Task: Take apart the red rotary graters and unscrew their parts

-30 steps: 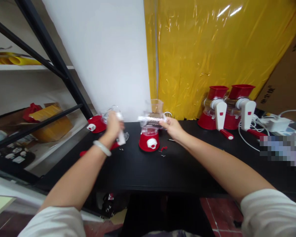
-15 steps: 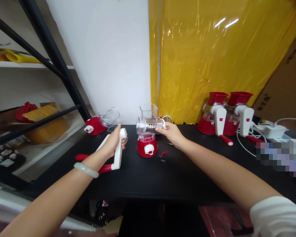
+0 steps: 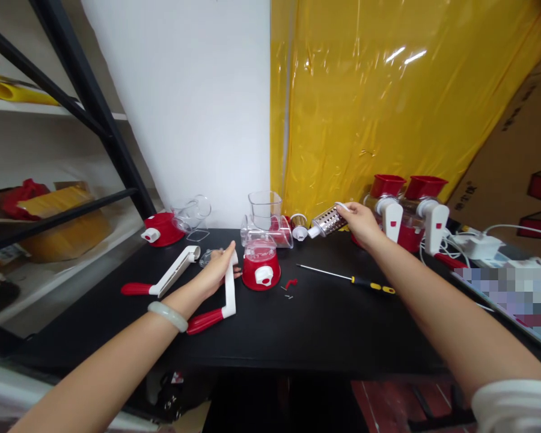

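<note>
My left hand point(image 3: 216, 273) rests on the black table point(image 3: 324, 325) with its fingers laid over a white crank handle with a red grip point(image 3: 219, 304). A second white and red crank handle point(image 3: 162, 281) lies just to its left. My right hand point(image 3: 360, 221) holds a metal grater drum point(image 3: 327, 221) up in the air to the right of a red-based rotary grater with a clear housing point(image 3: 262, 243). Another drum point(image 3: 299, 226) lies behind that grater.
A screwdriver with a yellow handle point(image 3: 349, 278) and small screws point(image 3: 288, 287) lie on the table. Two assembled red and white graters point(image 3: 408, 210) stand at the back right beside white cables point(image 3: 478, 243). A red base with a clear housing point(image 3: 174, 219) lies on its side at the back left. Shelving stands at left.
My right hand has pulled the metal drum out of the clear housing and moved it right. My left hand has lowered the crank handle onto the table.
</note>
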A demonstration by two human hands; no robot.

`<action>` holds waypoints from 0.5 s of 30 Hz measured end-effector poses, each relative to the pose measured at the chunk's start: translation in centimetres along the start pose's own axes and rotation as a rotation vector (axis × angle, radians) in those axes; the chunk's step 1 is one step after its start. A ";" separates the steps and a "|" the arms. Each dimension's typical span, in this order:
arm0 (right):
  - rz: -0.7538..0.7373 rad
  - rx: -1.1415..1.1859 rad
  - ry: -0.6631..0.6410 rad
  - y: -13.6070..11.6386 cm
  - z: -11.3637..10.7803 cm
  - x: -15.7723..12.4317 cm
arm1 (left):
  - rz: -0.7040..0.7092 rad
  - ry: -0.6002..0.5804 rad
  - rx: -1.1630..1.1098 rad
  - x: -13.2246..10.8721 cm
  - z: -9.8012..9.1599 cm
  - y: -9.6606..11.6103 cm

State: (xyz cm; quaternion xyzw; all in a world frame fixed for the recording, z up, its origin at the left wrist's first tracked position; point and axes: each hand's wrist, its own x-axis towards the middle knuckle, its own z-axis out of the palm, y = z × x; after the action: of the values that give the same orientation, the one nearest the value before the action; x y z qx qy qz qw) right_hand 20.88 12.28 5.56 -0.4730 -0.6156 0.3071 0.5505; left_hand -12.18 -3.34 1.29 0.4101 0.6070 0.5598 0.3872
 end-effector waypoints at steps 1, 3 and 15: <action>0.022 -0.176 -0.030 0.2 -0.6 0.8 | -0.005 0.034 -0.012 0.1 0.0 -0.3; 0.081 -0.409 -0.093 0.8 -1.0 2.1 | -0.053 0.068 -0.019 0.2 -0.1 -0.8; 0.188 -0.736 -0.159 4.5 4.5 6.2 | 0.109 -0.119 0.631 -1.8 -1.6 -1.2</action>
State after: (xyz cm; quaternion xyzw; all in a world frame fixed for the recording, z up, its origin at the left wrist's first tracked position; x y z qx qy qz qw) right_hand 17.94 20.31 2.98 -0.6679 -0.6793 0.1503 0.2642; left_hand -13.04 -5.64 0.24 0.5738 0.7040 0.3391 0.2452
